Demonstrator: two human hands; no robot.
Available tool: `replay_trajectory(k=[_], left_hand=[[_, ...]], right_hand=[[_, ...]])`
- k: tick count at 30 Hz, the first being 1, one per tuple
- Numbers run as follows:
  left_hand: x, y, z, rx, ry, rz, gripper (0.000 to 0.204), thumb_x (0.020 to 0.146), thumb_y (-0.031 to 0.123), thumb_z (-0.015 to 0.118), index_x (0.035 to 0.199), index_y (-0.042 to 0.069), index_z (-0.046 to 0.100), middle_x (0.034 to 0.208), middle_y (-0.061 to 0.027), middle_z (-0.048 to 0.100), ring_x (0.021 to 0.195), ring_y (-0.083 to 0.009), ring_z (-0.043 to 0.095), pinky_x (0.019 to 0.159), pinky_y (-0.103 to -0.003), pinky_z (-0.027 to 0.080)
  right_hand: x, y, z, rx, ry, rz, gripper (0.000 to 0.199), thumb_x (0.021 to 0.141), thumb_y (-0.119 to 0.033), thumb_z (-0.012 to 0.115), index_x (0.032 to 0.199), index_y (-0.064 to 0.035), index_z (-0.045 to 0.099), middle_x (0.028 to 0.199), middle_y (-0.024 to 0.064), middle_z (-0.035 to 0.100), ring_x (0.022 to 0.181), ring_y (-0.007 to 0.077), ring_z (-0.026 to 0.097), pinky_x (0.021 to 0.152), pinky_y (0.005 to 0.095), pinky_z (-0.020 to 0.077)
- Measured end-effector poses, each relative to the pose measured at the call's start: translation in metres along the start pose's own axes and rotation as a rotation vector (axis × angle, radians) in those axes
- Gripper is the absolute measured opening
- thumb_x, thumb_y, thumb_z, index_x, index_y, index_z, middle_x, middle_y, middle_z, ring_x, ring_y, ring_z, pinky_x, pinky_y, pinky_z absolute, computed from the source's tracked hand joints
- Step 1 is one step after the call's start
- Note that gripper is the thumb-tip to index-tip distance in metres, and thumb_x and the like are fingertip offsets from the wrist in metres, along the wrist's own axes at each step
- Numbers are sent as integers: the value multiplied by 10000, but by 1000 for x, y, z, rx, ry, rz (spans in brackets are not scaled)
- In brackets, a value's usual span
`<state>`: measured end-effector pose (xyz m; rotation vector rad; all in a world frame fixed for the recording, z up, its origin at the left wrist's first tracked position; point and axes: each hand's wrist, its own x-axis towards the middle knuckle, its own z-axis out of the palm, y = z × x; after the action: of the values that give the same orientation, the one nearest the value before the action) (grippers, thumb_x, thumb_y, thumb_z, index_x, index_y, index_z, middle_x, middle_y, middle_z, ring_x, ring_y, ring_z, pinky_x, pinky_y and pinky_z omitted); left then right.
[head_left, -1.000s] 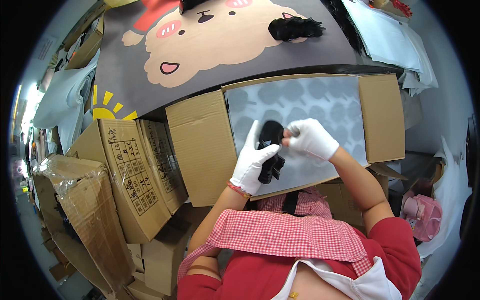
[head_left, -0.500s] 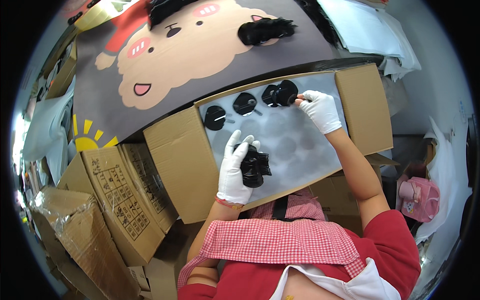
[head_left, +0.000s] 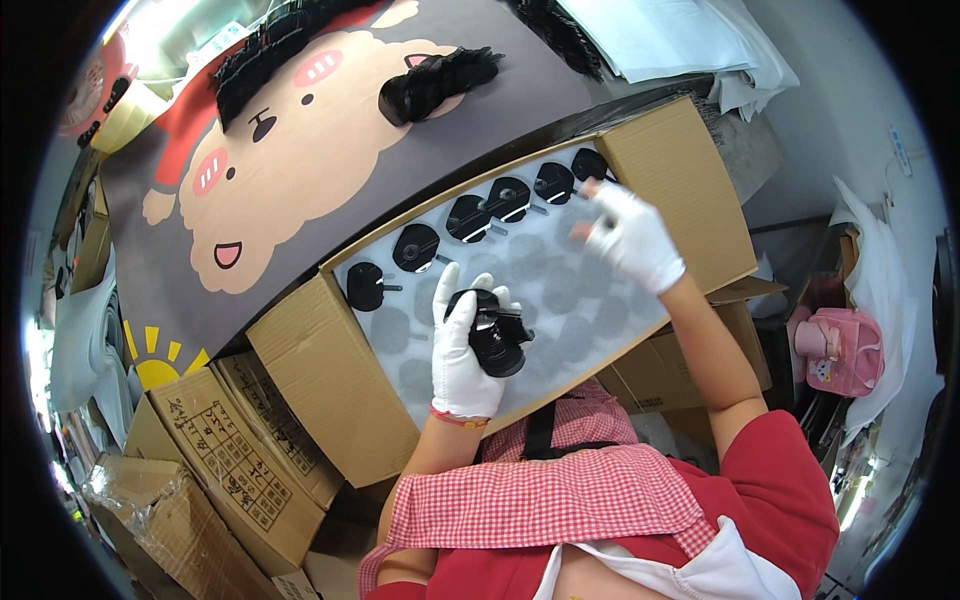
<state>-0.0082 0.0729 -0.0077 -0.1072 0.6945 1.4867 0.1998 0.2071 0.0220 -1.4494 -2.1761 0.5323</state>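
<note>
In my gloved left hand (head_left: 465, 365) is a stack of glossy black rounded pieces (head_left: 497, 340), gripped over the near left part of an open cardboard box (head_left: 292, 352). A row of similar black discs with short thin stems, among them one at the left end (head_left: 366, 287) and one in the middle (head_left: 468, 219), lies along the box's far edge on a cloudy white sheet (head_left: 530, 310). My right hand (head_left: 635, 245), in a white glove with some bare fingertips, is slightly blurred. Its fingers are apart and hold nothing, just below the right-end disc (head_left: 590, 164).
Beyond the box, a dark mat (head_left: 330, 160) with a cartoon animal carries black hair-like bundles (head_left: 435, 85). White sheets (head_left: 660, 35) lie at the far right. Box flaps spread left and right (head_left: 680, 185). Folded cartons (head_left: 230, 440) stand at left, a pink bag (head_left: 845, 350) at right.
My right hand has let go of a black disc and its fingers have spread. More discs show in the row. The view has shifted; my left hand still holds the stack.
</note>
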Motion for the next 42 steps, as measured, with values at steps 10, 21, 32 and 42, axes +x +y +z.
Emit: replay_trajectory(k=[10,21,32,42], left_hand=[[-48,14,-26,306,5,38,454,925,-2,608,1363,79,521,1160,-51,603,1005,-125,583,912,-283,494],[-85,59,-42,-219,277,-330,417,958,156,584,1357,143,465,1225,-58,567,1110,-212,571,958,-461,503],[-58,31,-32,-117,69,-314,435,927,123,611,1346,147,495,1267,-97,549,1149,-253,574,932,-451,523],[-29,-7,3,263,-9,-168,638,866,-10,612,1443,141,388,1304,-99,492,1153,-248,557,938,-422,528]], right_hand=[[-50,-104,48,172,-757,84,205,773,-229,746,863,-45,728,779,161,698,731,321,686,695,373,544],[-25,-111,99,4,-287,-140,161,804,-193,728,865,-46,704,818,152,680,735,339,665,671,381,545],[-33,12,27,-110,19,118,163,803,-172,764,900,-48,722,867,129,707,765,290,683,701,349,544],[-37,48,-15,-191,121,90,144,823,-174,724,889,-47,725,855,128,706,769,299,680,698,359,545]])
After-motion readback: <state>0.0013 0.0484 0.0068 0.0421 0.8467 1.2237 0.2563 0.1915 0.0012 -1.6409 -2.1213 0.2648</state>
